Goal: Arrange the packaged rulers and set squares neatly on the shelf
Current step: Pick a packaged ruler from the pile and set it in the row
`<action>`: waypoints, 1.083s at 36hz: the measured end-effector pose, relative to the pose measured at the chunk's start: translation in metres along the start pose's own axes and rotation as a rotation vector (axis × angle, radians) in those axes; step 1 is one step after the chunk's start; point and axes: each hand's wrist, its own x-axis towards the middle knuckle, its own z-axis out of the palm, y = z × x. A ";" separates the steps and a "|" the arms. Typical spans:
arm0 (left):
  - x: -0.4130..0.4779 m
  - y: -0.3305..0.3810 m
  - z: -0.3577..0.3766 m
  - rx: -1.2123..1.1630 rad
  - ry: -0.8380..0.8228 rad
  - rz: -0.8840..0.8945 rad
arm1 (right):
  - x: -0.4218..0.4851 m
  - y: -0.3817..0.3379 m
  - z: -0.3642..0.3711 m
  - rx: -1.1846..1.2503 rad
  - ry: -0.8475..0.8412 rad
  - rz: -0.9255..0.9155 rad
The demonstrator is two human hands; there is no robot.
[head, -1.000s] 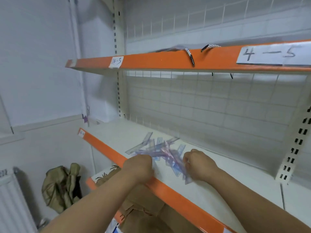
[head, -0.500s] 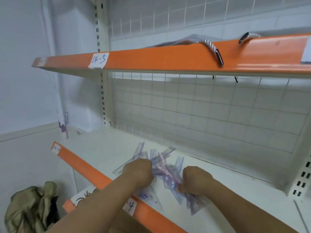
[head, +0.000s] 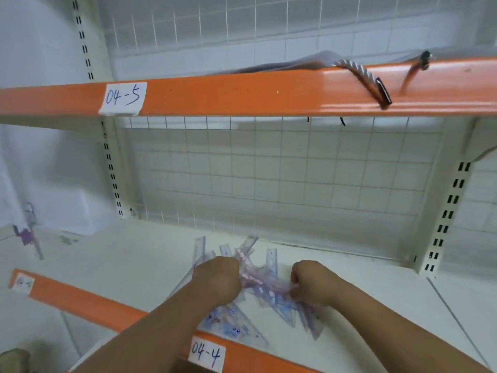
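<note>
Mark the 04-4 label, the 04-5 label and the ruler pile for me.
04-4 label (head: 205,355): head view, centre of the white tag.
04-5 label (head: 123,98): head view, centre of the white tag.
ruler pile (head: 265,285): head view, clear packets at the heap's middle.

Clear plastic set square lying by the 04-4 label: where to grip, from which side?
Probably its free pointed corner, from the front. The clear triangular plastic set square lies flat on the white shelf board, its left part hidden by the left forearm; that corner nears the orange front lip, where a thumb could slide under.
</note>
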 end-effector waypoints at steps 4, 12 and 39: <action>0.000 -0.003 -0.001 0.006 0.006 0.043 | -0.006 0.003 -0.003 -0.030 0.023 -0.016; -0.001 0.003 0.008 -0.063 -0.032 0.194 | -0.026 0.003 -0.007 -0.035 0.083 -0.079; -0.030 0.123 0.009 0.030 -0.077 0.414 | -0.147 0.104 -0.016 -0.192 0.196 0.128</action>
